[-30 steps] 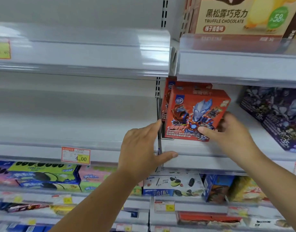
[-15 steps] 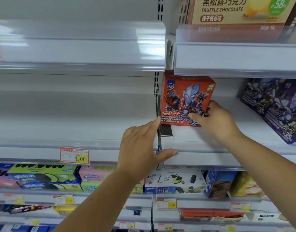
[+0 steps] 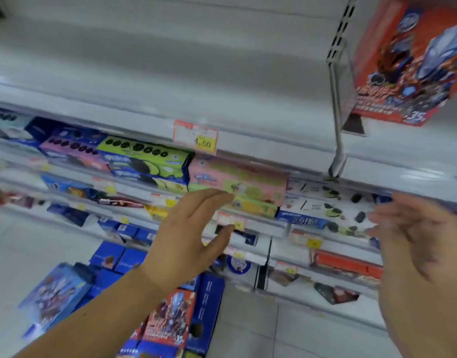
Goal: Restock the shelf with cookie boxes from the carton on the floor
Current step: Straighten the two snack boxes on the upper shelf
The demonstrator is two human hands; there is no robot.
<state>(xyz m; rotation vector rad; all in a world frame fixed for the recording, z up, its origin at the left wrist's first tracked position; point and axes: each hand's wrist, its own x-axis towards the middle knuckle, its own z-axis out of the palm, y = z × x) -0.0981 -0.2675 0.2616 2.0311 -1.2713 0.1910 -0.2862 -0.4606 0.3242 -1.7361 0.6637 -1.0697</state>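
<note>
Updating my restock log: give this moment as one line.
left hand open, empty | right hand open, empty | red cookie box standing on shelf | blue carton on floor, red box inside

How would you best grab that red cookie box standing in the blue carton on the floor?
Probably from above, pinching the upper part of the red cookie box across its front and back faces: it stands upright with its top free, while the blue carton crowds its side.
</note>
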